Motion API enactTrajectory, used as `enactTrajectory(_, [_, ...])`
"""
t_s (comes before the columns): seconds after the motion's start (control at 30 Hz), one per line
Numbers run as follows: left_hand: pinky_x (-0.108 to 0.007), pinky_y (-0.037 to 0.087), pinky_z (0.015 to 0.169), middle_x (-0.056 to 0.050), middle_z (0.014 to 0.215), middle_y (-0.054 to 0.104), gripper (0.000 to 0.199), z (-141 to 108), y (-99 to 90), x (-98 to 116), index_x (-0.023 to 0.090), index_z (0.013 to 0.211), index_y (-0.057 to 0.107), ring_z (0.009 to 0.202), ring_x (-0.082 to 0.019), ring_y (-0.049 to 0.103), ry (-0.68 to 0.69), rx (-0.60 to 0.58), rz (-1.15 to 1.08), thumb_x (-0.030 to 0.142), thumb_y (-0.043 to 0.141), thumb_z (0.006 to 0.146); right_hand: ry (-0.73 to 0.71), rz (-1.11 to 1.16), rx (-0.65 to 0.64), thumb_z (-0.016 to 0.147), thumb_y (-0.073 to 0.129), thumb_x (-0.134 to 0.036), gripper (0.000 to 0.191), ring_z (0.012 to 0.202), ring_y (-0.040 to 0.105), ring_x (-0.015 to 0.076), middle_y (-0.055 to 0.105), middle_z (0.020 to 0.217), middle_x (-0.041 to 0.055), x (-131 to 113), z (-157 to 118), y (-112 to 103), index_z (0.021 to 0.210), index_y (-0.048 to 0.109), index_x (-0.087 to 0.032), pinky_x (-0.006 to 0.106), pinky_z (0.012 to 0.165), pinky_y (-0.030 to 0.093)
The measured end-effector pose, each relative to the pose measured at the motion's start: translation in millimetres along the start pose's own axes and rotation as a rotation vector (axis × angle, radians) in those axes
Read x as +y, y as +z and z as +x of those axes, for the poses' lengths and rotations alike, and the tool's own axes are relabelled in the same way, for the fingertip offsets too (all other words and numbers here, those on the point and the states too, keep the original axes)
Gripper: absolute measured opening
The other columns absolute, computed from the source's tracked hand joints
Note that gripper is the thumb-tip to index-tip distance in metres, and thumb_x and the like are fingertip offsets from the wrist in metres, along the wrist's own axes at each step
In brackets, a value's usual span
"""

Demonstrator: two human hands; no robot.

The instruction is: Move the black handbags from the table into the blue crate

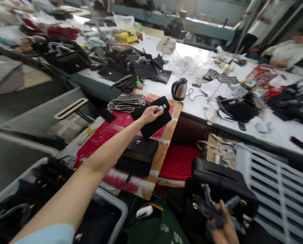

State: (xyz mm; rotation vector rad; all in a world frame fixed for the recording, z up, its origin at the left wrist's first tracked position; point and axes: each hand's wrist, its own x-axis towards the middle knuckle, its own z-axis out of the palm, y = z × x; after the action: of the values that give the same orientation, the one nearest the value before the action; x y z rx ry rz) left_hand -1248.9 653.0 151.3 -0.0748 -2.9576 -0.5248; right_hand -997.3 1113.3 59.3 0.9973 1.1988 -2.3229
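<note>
My left hand (151, 114) reaches far forward, its fingers closed over a black bag (152, 127) with a gold clasp. A small grey wrapped bit pokes out by the thumb; the exact grip is blurred. Below it, another black bag (141, 150) with a gold clasp lies on the red-topped board (98, 149). At the lower right, my right hand (224, 222) is closed round the grey plastic-wrapped handle (214, 211) of a black handbag (204, 200) with gold fittings. Motion smears that hand slightly.
Flat metal-edged pieces (128, 102) are stacked beside the left hand. Behind stand a kettle (179, 89) and a green-capped glue bottle (138, 83). A grey crate (124, 206) of black bags is at lower left, a slatted plastic crate (278, 189) at right. Another person (288, 51) sits across the table.
</note>
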Motion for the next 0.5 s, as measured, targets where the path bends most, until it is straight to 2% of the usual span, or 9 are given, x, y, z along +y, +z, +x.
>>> enactTrajectory(0.07, [-0.022,0.036,0.067,0.002,0.084,0.06,0.036,4,-10.0,46,0.016,0.097,0.058,0.074,-0.01,0.051,0.101,0.05,-0.064,0.047,0.039,0.1,0.033,0.139,0.072,0.07,0.084,-0.026,0.02,0.072,0.068,0.0134,0.072,0.077,-0.0015,5,0,21,0.079,0.067,-0.019,0.025,0.072,0.06])
enactTrajectory(0.13, [-0.023,0.035,0.064,0.002,0.086,0.06,0.035,-11,-3.4,103,0.018,0.094,0.058,0.073,-0.011,0.053,0.233,0.042,-0.126,0.051,0.045,0.098,0.068,0.216,0.137,0.07,0.085,-0.022,0.02,0.071,0.068,0.0126,0.072,0.077,-0.0001,5,2,40,0.079,0.067,-0.016,0.024,0.072,0.059])
enactTrajectory(0.23, [-0.027,0.035,0.061,0.0,0.093,0.061,0.031,-62,30.5,187,0.02,0.095,0.058,0.074,-0.013,0.058,0.468,-0.082,-0.143,0.045,0.042,0.101,0.135,0.257,0.16,0.068,0.086,-0.026,0.024,0.071,0.069,0.0161,0.073,0.077,0.0057,2,8,58,0.078,0.069,-0.011,0.026,0.072,0.059])
enactTrajectory(0.3, [-0.03,0.037,0.064,0.0,0.09,0.062,0.025,-101,60.4,225,0.021,0.097,0.059,0.073,-0.016,0.058,0.596,-0.198,-0.095,0.04,0.044,0.101,0.107,0.262,0.153,0.066,0.088,-0.027,0.029,0.075,0.07,0.0182,0.074,0.081,0.0087,2,10,63,0.081,0.071,-0.009,0.026,0.073,0.058])
enactTrajectory(0.33, [-0.031,0.039,0.068,-0.001,0.091,0.062,0.021,-119,74.7,236,0.021,0.098,0.06,0.076,-0.017,0.058,0.638,-0.248,-0.078,0.035,0.045,0.1,0.071,0.26,0.136,0.065,0.088,-0.025,0.031,0.078,0.07,0.0183,0.074,0.086,0.0093,3,11,64,0.085,0.072,-0.009,0.026,0.074,0.058])
enactTrajectory(0.4, [-0.033,0.042,0.077,-0.003,0.098,0.063,0.018,-145,98.5,246,0.02,0.111,0.059,0.087,-0.02,0.059,0.671,-0.31,-0.061,0.023,0.047,0.098,-0.009,0.289,0.082,0.065,0.088,-0.021,0.032,0.085,0.07,0.0168,0.074,0.094,0.0084,5,12,66,0.091,0.073,-0.01,0.023,0.076,0.057])
enactTrajectory(0.5, [-0.036,0.043,0.084,-0.006,0.107,0.062,0.039,-166,117.5,244,0.02,0.133,0.049,0.098,-0.022,0.057,0.636,-0.358,-0.067,0.011,0.047,0.095,-0.031,0.397,0.003,0.068,0.085,-0.024,0.03,0.09,0.069,0.0164,0.073,0.1,0.0061,9,9,69,0.093,0.072,-0.012,0.024,0.078,0.058])
